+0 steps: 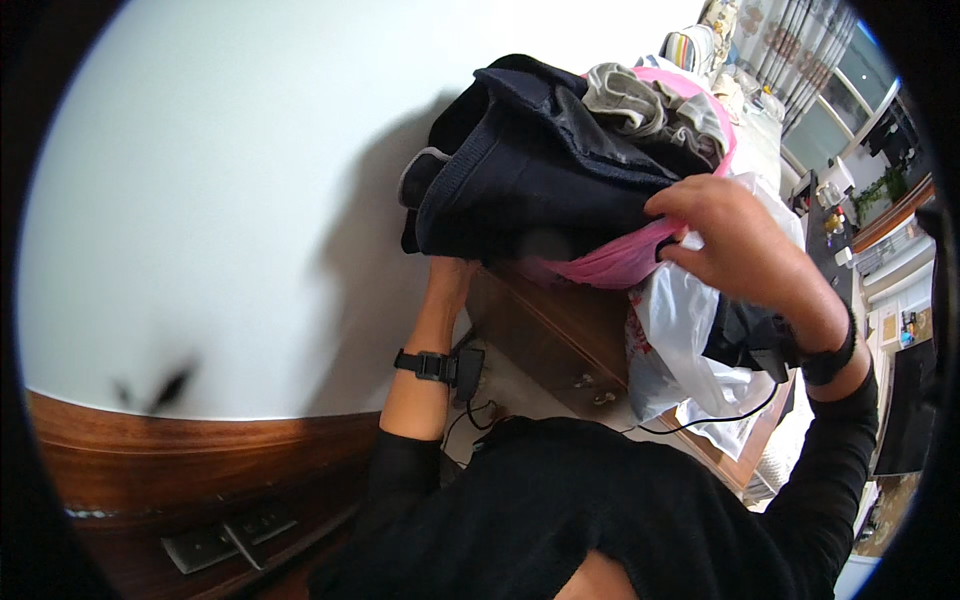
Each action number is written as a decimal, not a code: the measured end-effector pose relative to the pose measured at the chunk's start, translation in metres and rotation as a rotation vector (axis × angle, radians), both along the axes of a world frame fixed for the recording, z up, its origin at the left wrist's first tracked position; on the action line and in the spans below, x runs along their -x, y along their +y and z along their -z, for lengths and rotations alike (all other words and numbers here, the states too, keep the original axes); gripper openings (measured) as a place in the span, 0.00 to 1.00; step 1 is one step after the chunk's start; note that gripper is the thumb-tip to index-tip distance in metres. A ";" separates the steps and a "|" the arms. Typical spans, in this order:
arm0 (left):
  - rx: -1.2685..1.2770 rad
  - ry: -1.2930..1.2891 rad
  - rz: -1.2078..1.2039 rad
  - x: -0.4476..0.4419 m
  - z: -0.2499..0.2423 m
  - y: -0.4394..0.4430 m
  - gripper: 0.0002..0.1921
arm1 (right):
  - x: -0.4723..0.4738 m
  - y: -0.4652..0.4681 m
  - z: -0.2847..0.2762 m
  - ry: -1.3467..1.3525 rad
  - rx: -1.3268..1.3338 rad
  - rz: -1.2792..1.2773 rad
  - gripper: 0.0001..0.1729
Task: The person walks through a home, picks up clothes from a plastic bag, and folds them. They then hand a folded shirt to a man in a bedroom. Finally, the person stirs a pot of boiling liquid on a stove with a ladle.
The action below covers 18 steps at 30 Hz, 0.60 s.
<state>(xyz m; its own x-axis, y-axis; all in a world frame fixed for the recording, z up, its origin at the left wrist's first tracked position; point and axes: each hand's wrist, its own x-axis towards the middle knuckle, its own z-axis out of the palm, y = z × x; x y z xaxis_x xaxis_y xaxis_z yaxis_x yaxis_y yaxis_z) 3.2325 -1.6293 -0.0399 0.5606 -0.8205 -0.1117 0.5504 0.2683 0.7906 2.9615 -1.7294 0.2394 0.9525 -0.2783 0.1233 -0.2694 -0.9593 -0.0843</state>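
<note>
A bundle of dark navy clothing [525, 180] with a ribbed band bulges from a pink plastic bag [615, 259]. Crumpled grey fabric [626, 97] shows at the bag's far side. My right hand [724, 232] pinches the bag's pink rim between thumb and fingers, on the right of the dark clothing. Beneath the bundle's left end is my left hand [450, 271]; its fingers are hidden under the cloth. A white plastic bag [675, 322] hangs below my right hand, with black material [742, 330] beside it.
A brown wooden cabinet [555, 337] stands under the bundle, close to the white wall [210, 187]. A black cable [705, 430] loops near my right forearm. At lower left is a dark wooden door [195, 450] with a metal handle [241, 545]. Curtains [799, 45] hang at upper right.
</note>
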 end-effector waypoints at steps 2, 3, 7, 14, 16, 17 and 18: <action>0.061 0.052 -0.044 0.001 -0.016 -0.013 0.34 | -0.006 0.009 0.005 -0.026 0.082 -0.111 0.13; 0.168 0.053 -0.033 0.001 -0.022 -0.019 0.31 | -0.010 0.012 0.009 0.052 0.051 -0.106 0.13; 0.084 -1.398 -0.096 -0.011 -0.061 -0.050 0.32 | -0.022 0.017 0.020 0.006 -0.014 -0.172 0.13; 0.582 -1.387 0.249 0.072 -0.158 -0.102 0.16 | -0.010 0.007 0.007 -0.328 -0.465 0.045 0.12; 0.545 -0.861 0.541 0.087 -0.165 -0.111 0.13 | -0.008 0.008 0.005 -0.361 -0.506 0.063 0.11; 0.389 -0.580 0.680 0.089 -0.162 -0.112 0.13 | -0.006 0.011 0.006 -0.367 -0.531 0.065 0.10; 0.272 -0.369 0.788 0.091 -0.159 -0.116 0.13 | -0.006 0.011 0.004 -0.376 -0.551 0.067 0.10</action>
